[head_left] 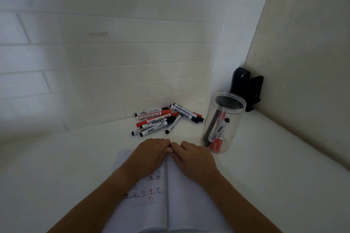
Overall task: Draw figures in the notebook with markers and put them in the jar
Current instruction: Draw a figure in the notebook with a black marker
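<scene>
One open notebook (189,195) under two hands (149,154), fingers curled, pressing; one jar (223,125).

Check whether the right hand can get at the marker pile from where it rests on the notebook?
Probably yes. The right hand rests at the top of the notebook, the marker pile lies just beyond with bare table between, and the jar stands off to the right.
</scene>
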A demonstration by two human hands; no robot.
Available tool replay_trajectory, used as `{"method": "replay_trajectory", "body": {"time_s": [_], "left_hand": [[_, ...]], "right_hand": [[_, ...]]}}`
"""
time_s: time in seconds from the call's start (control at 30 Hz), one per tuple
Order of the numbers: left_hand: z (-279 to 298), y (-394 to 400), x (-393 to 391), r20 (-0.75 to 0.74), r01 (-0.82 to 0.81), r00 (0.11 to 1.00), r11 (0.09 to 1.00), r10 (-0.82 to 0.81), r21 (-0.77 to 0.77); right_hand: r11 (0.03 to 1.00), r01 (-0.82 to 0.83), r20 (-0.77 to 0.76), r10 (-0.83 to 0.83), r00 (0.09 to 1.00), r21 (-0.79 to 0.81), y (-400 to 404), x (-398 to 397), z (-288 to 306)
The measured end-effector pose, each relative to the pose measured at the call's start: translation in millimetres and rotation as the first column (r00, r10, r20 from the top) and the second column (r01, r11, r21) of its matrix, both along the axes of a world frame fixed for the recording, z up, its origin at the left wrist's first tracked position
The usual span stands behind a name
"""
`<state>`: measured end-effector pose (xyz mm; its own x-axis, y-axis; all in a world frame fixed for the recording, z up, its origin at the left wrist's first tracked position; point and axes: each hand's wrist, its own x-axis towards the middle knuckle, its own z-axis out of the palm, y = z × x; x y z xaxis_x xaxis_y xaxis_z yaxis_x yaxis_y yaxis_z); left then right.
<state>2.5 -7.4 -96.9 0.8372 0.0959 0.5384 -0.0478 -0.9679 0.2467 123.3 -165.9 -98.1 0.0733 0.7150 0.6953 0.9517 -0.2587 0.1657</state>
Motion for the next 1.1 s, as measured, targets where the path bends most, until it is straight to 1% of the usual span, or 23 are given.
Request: {"method": "replay_trajectory", "body": {"time_s": [0.13,0.33,0.43,0.57,0.67,0.73,0.83,0.97,1.0,1.1], "left_hand": [[-1.1,1.0,-0.4,0.002,0.014,1.000,1.000,-0.014,-0.003],[-4.0,4.5,1.3,0.040,0.038,0.998,0.999,-0.038,0.009],[-1.6,3.2,1.9,0.028,0.032,0.999,0.999,-0.033,0.020],[-0.1,1.6,1.7,0.005,0.033,0.999,0.999,-0.033,0.034],[2.0,5.3,-0.5,0.042,0.010,0.999,0.999,-0.011,0.039],[3.6,7.5,-2.0,0.069,-0.003,0.998,1.000,0.001,0.016],[5.0,6.2,-1.5,0.086,-0.041,0.995,0.999,0.043,-0.028],[2.4,8.5,0.2,0.035,-0.096,0.994,0.988,0.101,-0.121],[0.8,9.9,0.1,0.013,-0.095,0.995,0.988,0.097,-0.120],[-1.3,11.9,-0.5,-0.034,-0.080,0.996,0.993,0.077,-0.087]], "right_hand": [[0.998,0.052,0.015,-0.052,0.999,-0.024,-1.0,-3.1,1.5],[0.994,0.073,-0.034,-0.075,0.997,-0.076,-1.5,-5.1,3.0],[0.993,0.080,-0.057,-0.085,0.995,-0.091,-1.6,-5.6,2.8],[0.995,0.075,-0.088,-0.081,0.993,-0.069,-1.8,-6.5,-0.1],[0.991,0.131,-0.146,-0.134,0.980,-0.028,-5.5,-5.6,-0.1],[0.988,0.147,-0.172,-0.151,0.973,-0.037,-7.3,-5.6,2.8],[0.991,0.131,-0.235,-0.134,0.963,-0.030,-7.8,-9.7,11.0],[0.988,0.130,-0.409,-0.087,0.908,0.078,-7.9,-10.1,13.5],[0.987,0.121,-0.433,-0.063,0.899,0.108,-8.7,-8.5,13.0],[0.985,0.023,-0.488,0.064,0.871,0.170,-13.6,-8.1,17.6]]}}
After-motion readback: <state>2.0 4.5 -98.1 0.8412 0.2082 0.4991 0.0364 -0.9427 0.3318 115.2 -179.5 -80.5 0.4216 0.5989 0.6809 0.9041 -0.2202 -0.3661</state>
